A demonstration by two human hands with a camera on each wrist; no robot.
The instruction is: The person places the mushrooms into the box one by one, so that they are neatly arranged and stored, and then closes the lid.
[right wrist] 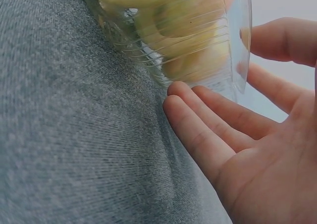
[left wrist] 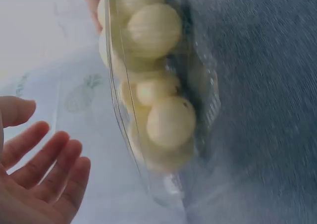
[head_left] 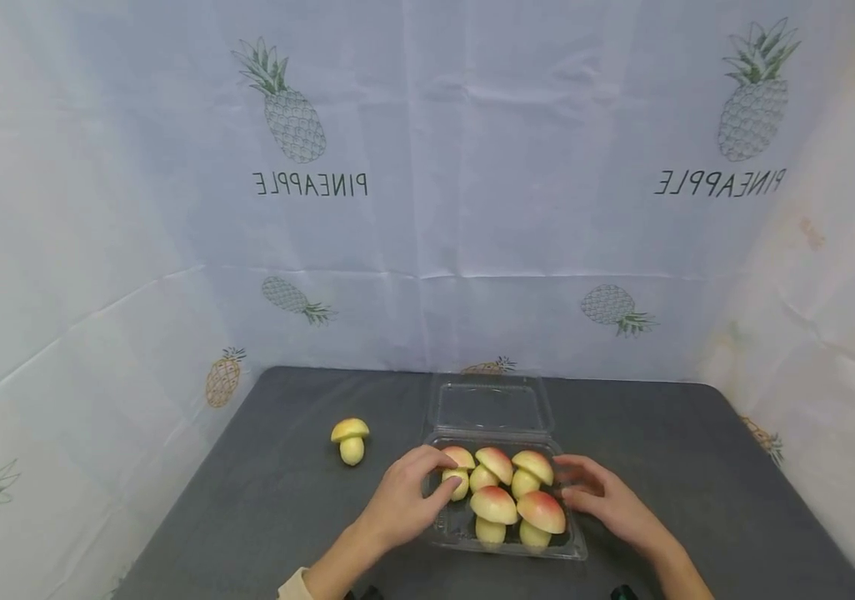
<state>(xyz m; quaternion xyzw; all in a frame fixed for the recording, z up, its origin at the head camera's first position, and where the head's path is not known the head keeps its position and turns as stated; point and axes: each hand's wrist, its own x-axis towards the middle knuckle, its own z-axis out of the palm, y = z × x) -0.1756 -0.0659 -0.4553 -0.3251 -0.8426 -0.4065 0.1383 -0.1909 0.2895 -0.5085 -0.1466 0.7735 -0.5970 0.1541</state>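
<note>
A clear plastic clamshell box [head_left: 457, 543] stands on the table with its lid open, and several toy mushrooms [head_left: 492, 505] with yellow and red caps sit inside. At the box's left side is my left hand [head_left: 407, 493], thumb and fingers spread above the rim near the back-left mushroom [head_left: 458, 457]; it holds nothing. My right hand [head_left: 615, 502] is at the opposite side. In the right wrist view its long fingers [right wrist: 208, 135] lie by the box wall [right wrist: 198, 40], with thumb and forefinger near the rim. Whether they press on it I cannot tell.
One more mushroom [head_left: 352, 442] lies on the dark grey table [head_left: 262, 492], left of the box. The transparent lid [head_left: 489, 407] is folded back behind the box. Pale cloth [head_left: 487, 200] printed with pineapples hangs around the table's back and sides.
</note>
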